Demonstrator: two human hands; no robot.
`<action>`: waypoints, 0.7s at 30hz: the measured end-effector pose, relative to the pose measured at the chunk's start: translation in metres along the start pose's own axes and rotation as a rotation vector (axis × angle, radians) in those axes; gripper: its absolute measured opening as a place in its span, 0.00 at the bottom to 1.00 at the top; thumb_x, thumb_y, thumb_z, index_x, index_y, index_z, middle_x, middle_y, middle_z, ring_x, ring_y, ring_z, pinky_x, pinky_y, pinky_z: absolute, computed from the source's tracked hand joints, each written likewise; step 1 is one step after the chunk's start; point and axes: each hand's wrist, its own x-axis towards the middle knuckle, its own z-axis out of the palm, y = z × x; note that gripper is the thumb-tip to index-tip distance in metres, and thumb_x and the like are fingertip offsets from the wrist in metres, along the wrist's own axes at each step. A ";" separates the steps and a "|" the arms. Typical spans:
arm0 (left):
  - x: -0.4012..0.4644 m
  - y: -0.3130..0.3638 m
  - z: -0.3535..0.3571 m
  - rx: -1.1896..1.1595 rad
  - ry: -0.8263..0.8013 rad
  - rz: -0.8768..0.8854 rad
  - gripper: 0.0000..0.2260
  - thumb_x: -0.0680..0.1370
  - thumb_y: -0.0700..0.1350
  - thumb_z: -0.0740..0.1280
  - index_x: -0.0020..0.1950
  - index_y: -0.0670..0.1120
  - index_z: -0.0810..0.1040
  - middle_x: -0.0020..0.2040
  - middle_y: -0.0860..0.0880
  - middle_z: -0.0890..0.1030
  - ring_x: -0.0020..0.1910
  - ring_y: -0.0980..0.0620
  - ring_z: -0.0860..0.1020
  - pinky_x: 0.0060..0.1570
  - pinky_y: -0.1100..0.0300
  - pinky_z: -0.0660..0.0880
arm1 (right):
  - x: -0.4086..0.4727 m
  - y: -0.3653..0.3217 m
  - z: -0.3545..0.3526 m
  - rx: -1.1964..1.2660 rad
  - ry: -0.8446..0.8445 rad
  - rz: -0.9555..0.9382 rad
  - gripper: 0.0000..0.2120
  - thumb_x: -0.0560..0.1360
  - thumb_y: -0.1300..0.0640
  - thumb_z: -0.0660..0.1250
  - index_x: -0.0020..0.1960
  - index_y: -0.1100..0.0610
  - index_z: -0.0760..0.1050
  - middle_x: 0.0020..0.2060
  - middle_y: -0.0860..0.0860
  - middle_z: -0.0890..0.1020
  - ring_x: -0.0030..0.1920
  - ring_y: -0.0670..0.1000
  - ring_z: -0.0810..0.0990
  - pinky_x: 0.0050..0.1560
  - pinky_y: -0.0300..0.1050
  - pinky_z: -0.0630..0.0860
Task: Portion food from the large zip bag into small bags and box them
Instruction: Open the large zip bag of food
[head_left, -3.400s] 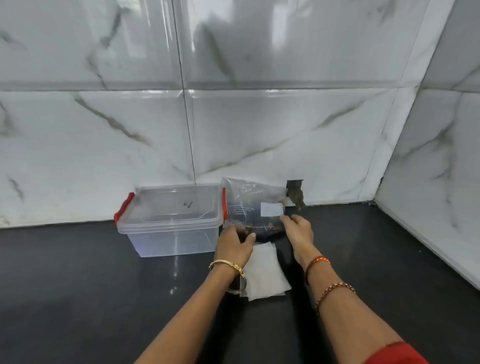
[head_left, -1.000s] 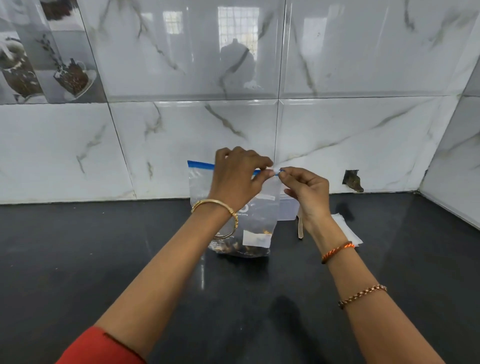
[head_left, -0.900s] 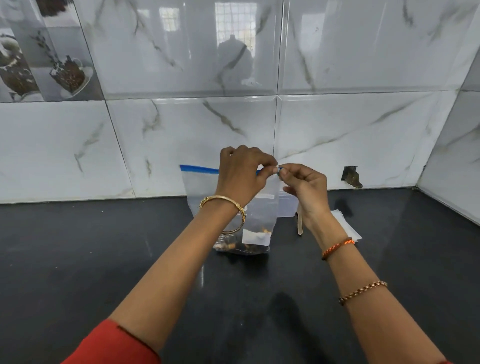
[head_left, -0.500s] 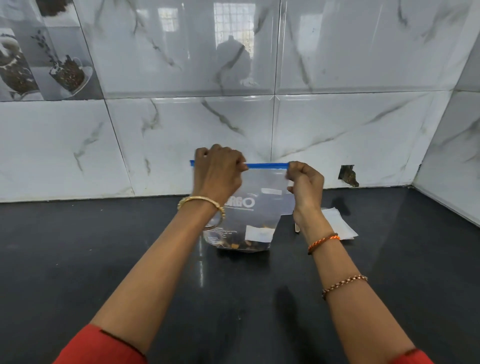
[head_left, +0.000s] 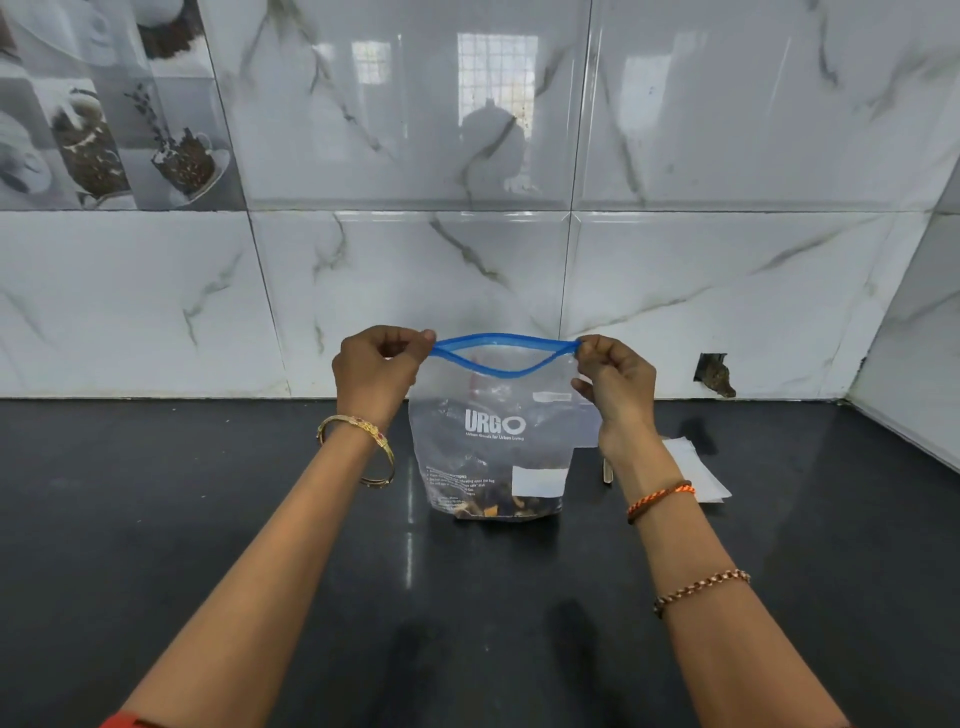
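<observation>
Blue zip strip (head_left: 503, 353) of large zip bag (head_left: 493, 447), closed half a second ago, now gapes; left hand (head_left: 376, 371) and right hand (head_left: 615, 382) sit farther apart at its ends.

The large zip bag (head_left: 493, 441) stood on the counter (head_left: 208, 519) before the tiled wall (head_left: 415, 260) — small bags (head_left: 698, 475) lay right of it.

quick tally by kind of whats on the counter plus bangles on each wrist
zip bag: 1
small bags, white stack: 1 stack, number unclear
stick-like thing: 1
left wrist bangle: 1
right arm bands: 2
total: 6
</observation>
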 end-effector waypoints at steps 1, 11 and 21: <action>-0.001 0.002 0.002 0.012 -0.002 0.002 0.07 0.71 0.47 0.72 0.36 0.48 0.78 0.32 0.50 0.77 0.33 0.50 0.75 0.51 0.47 0.78 | -0.001 0.000 0.001 -0.010 -0.009 -0.003 0.11 0.76 0.66 0.63 0.39 0.54 0.75 0.36 0.48 0.77 0.37 0.43 0.75 0.39 0.34 0.75; -0.001 0.019 0.003 0.260 -0.204 0.060 0.09 0.69 0.37 0.68 0.31 0.48 0.80 0.25 0.55 0.78 0.30 0.55 0.77 0.48 0.48 0.79 | -0.008 -0.007 0.006 -0.287 -0.134 -0.101 0.11 0.69 0.55 0.73 0.48 0.55 0.73 0.39 0.49 0.78 0.42 0.47 0.77 0.42 0.36 0.76; 0.013 0.018 0.000 0.767 -0.201 0.171 0.16 0.72 0.33 0.62 0.58 0.40 0.79 0.58 0.41 0.79 0.60 0.40 0.73 0.56 0.60 0.68 | -0.006 -0.033 0.042 -1.136 -0.492 -0.211 0.10 0.72 0.65 0.63 0.48 0.60 0.82 0.39 0.53 0.79 0.38 0.52 0.76 0.35 0.36 0.68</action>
